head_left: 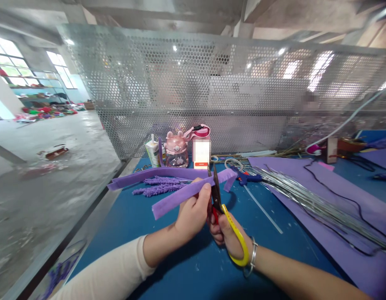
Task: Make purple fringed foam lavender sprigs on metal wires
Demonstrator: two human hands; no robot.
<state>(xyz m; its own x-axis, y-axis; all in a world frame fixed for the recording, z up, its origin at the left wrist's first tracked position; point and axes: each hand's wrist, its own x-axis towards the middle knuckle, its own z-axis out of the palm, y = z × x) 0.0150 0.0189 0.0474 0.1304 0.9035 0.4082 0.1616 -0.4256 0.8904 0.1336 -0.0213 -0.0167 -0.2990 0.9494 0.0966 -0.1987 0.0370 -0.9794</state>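
Between the thumb and fingers of my left hand point(194, 208) is a folded purple strip point(177, 198), one end hanging out to the left. My right hand point(229, 233) grips scissors point(216, 193) with a yellow and red handle. Their dark blades stand parted and point away from me, with the strip running between them just right of my left thumb. Behind my left hand, a long purple band point(139, 176) stretches across the table. Purple lavender-like stems point(158, 185) lie under that band. My fingers partly hide the red handle loop.
A pink bottle point(176, 150), a drink carton point(153, 153) and a lit phone point(201, 155) stand at the back by a perforated metal panel point(186, 83). On the right are a blue glue gun point(247, 178), a glue stick point(263, 210), metal wires point(308, 200) and purple sheets point(346, 246). A black cord crosses them.
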